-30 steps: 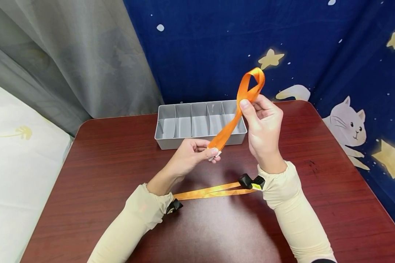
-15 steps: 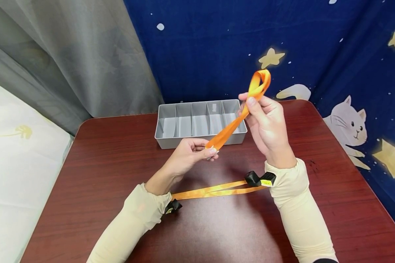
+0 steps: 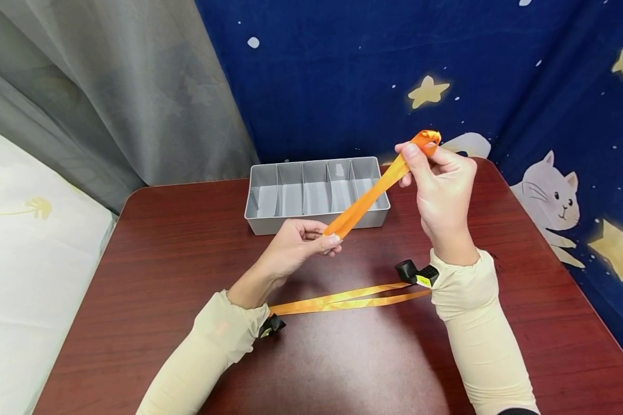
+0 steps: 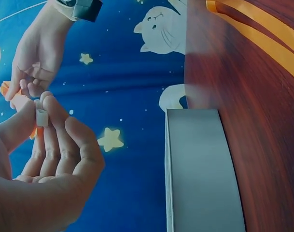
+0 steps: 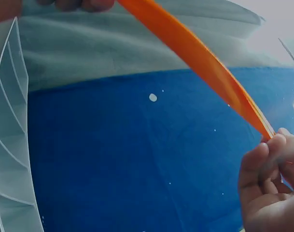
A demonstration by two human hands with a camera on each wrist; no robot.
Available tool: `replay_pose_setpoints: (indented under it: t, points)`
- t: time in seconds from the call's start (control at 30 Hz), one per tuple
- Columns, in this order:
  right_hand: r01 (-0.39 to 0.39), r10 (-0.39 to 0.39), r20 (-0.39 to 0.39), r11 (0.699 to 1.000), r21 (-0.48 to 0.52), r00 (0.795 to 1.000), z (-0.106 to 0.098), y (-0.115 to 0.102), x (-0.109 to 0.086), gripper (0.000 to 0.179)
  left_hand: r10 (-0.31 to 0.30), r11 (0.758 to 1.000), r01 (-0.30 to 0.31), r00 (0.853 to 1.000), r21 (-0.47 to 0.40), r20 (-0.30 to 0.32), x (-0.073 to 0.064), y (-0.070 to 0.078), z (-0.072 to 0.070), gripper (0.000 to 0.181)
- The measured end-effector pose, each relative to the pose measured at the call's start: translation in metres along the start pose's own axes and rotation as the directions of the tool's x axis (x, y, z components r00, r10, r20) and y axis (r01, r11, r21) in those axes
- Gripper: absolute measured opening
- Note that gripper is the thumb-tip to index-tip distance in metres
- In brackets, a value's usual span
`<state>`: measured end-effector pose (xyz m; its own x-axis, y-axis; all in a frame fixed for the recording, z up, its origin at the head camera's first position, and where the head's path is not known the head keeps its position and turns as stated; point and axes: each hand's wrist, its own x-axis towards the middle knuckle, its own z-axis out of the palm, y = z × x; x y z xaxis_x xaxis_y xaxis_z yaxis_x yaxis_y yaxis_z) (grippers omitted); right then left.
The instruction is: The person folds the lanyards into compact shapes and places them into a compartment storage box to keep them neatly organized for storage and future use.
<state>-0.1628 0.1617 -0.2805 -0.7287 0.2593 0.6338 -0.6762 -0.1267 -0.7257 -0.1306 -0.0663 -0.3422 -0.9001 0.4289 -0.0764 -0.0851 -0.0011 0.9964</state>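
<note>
An orange lanyard is stretched slantwise between both hands, above the table. My left hand pinches its lower end between thumb and fingers. A small white fitting shows at that pinch in the left wrist view. Higher and to the right, my right hand pinches the other end, where a short folded loop pokes out above the fingers. The right wrist view shows the strap running taut into the right hand's fingertips. Below the hands, a second orange strap lies on the table, its ends hidden behind the wrists.
A grey divided box stands at the back of the dark red wooden table, behind the hands. A blue star-patterned curtain and a grey curtain hang past the far edge. Each wrist wears a small black camera.
My right hand has moved to the right, pulling the lanyard longer between the hands. The loop above its fingers has shrunk and dropped. My left hand has barely moved.
</note>
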Motion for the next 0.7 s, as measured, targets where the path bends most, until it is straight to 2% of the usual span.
replay_pose_setpoints:
  t: [0.13,0.2,0.33,0.47,0.6,0.7]
  points:
    - [0.115,-0.117,-0.009,0.984,-0.138,0.993,0.0021,0.0011,-0.0009,0.008,0.002,1.0,-0.002,0.999,0.009,-0.041,-0.0011,-0.0021,0.0032,0.02]
    - [0.142,-0.146,-0.014,0.976,-0.163,0.989,0.0036,0.0012,-0.0009,0.007,0.003,1.0,-0.002,0.998,0.007,-0.062,-0.0014,-0.0042,0.0052,0.02]
    - [0.084,-0.087,-0.042,0.994,-0.069,0.995,0.0036,0.0008,0.0006,0.007,0.019,1.0,-0.02,0.996,-0.01,-0.092,-0.0019,-0.0066,0.0082,0.019]
    - [-0.011,0.018,-0.073,0.995,0.098,0.997,0.0019,0.0001,0.0013,0.009,0.039,0.999,-0.041,0.994,-0.019,-0.104,-0.0017,-0.0073,0.0092,0.019]
    - [-0.05,0.063,-0.085,0.988,0.144,0.994,0.0014,-0.0011,0.0017,0.008,0.058,0.998,-0.059,0.995,-0.003,-0.086,-0.0012,-0.0091,0.0089,0.018]
    - [-0.046,0.06,-0.104,0.991,0.125,0.993,0.0018,-0.0014,0.0018,0.009,0.071,0.997,-0.07,0.995,0.01,-0.076,-0.0015,-0.009,0.0089,0.016]
